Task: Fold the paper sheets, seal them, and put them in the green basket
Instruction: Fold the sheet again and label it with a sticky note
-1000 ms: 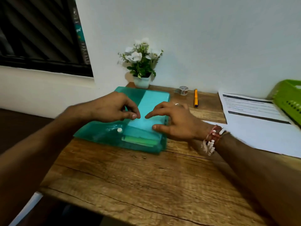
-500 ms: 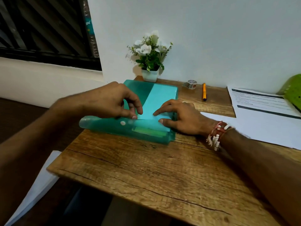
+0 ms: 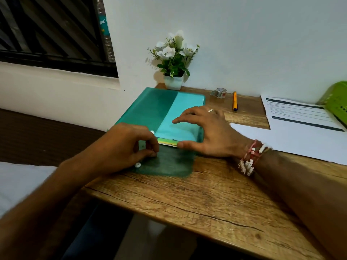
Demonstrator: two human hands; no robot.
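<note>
A translucent teal snap-button folder (image 3: 159, 107) lies at the desk's left end, its flap (image 3: 169, 164) opened toward me and lying flat on the wood. Coloured sheets (image 3: 168, 142) show at the folder's mouth. My left hand (image 3: 124, 147) pinches the flap near its white snap button (image 3: 138, 165). My right hand (image 3: 204, 132) rests on the folder, fingers spread, thumb at the edge of the sheets. Printed white paper sheets (image 3: 298, 128) lie flat on the right. The green basket (image 3: 336, 102) sits at the far right edge, partly cut off.
A small white pot of artificial flowers (image 3: 173, 62) stands against the wall behind the folder. A clear tape roll (image 3: 218, 92) and an orange pen (image 3: 234, 101) lie at the back. The wooden desk (image 3: 187, 203) has bare wood near me; its left edge drops off.
The folder's flap was closed over the mouth; my left hand has pulled it open toward me, so the coloured sheets now show. My right hand stayed on the folder.
</note>
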